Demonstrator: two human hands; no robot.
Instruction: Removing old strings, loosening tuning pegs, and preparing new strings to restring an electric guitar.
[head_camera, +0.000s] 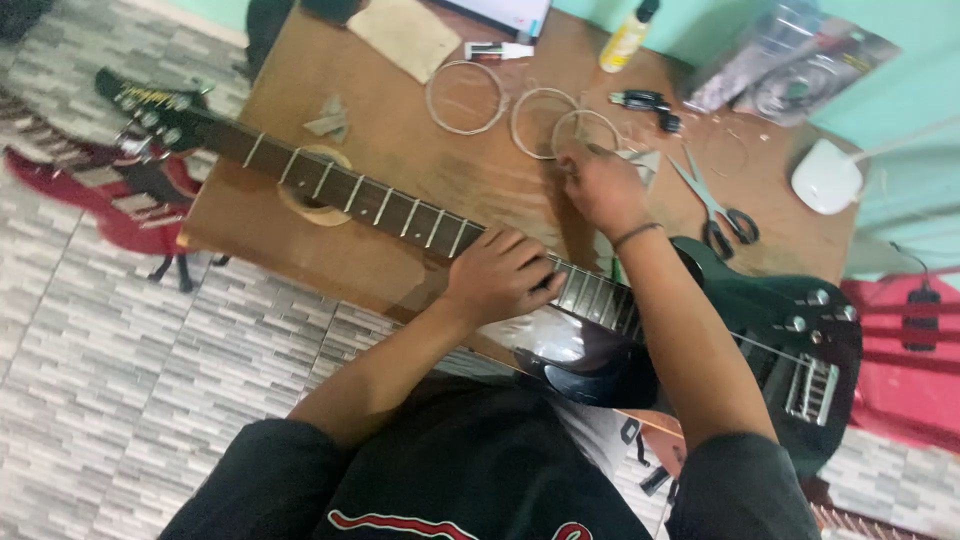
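Electric guitar (700, 330), black-bodied with a dark fretted neck (400, 210), lies flat across a brown wooden table (400, 140), its headstock (150, 105) jutting past the table's far-left edge and its body hanging off the near-right corner, toward the person's lap. Most of the neck looks bare of strings; only a thin line or two shows over the body near the chrome bridge (812, 388).

The left hand (500, 275) rests curled over the neck just left of the body, fingers bent down onto the frets and pinning the guitar in place. The right hand (600, 190) reaches beyond the neck to a coiled guitar string (585, 130), fingertips pressed together on the coil as if pinching the wire; whether it has actually lifted is hard to tell.

By the look of it, this is the restringing stage: picking up a fresh string. The next move would call for uncoiling the wire without kinking it, while the left hand steadies the neck.

Beyond the neck lie two more coiled strings (467, 97), a black string winder (645, 103), a small yellow bottle (625, 40) and a white tube (498, 50). Right of the reaching hand sit scissors (715, 205). A red guitar (110, 195) lies on the tiled floor past the headstock.
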